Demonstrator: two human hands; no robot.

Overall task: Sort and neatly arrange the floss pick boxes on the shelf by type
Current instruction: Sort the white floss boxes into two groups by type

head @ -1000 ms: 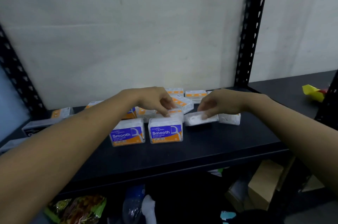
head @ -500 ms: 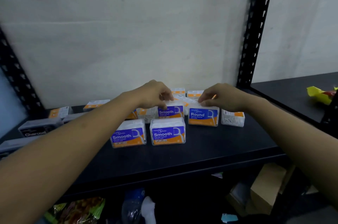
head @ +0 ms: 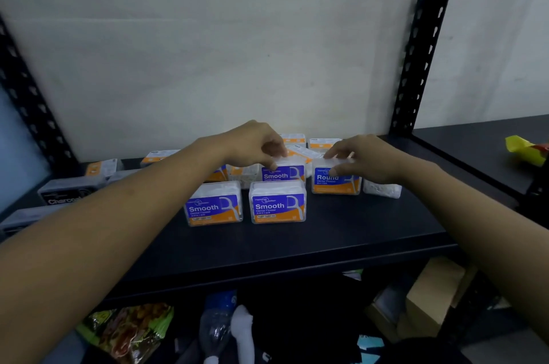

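Observation:
Two clear "Smooth" floss pick boxes stand upright side by side near the shelf's front, one on the left [head: 214, 206] and one on the right [head: 278, 205]. Behind the right one stands a third Smooth box [head: 283, 173], and my left hand [head: 255, 145] grips its top. My right hand [head: 361, 159] holds the top of an upright "Round" box [head: 335, 182] just to its right. A box lying with its white side showing [head: 382, 190] sits right of that. Several more boxes lie flat at the back [head: 323, 143].
The black shelf board [head: 326, 236] has a front edge below the boxes. Dark "Charcoal" boxes [head: 66, 194] lie at the far left. Black slotted uprights [head: 421, 45] frame the bay. A yellow object [head: 524, 149] lies on the neighbouring shelf. Bags, a bottle and cardboard boxes fill the level below.
Both hands stood their boxes upright with labels facing me: the left a Smooth box, the right a Round box that lay flat one second ago.

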